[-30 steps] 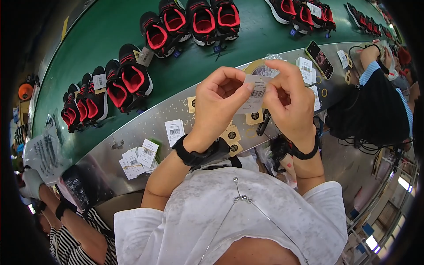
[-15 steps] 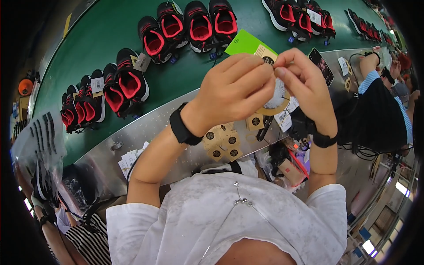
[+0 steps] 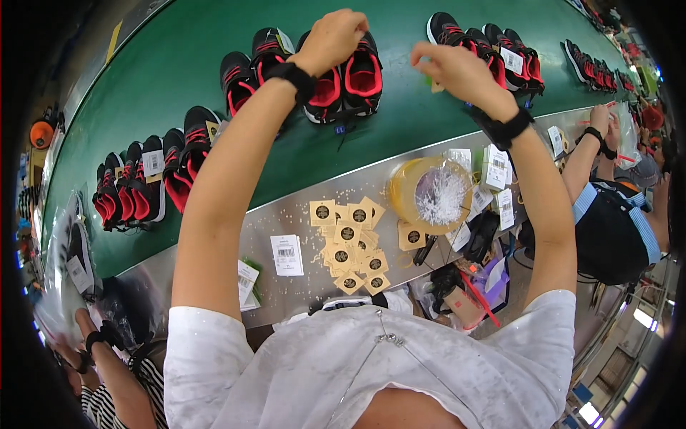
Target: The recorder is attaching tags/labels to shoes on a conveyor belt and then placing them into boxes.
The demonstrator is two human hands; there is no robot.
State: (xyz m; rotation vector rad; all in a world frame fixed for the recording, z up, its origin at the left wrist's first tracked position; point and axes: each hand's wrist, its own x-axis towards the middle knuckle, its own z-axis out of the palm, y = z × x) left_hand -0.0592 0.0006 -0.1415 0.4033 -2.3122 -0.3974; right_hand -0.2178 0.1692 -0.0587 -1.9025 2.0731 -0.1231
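— What's moved? Both hands have stretched out from the chest to the green belt (image 3: 214, 64).

— Grips? Left hand (image 3: 334, 36) curled closed over the black-and-red shoes (image 3: 343, 82) at twelve o'clock; right hand (image 3: 457, 71) pinches a tag (image 3: 434, 84) at one o'clock.

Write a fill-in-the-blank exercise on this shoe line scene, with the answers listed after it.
1. The black shoes under the left hand have ____ linings.
2. They stand on a ____ conveyor belt.
3. The square tan tags lie on the ____ metal ledge.
4. Each wrist wears a ____ band.

Missing words: red; green; silver; black
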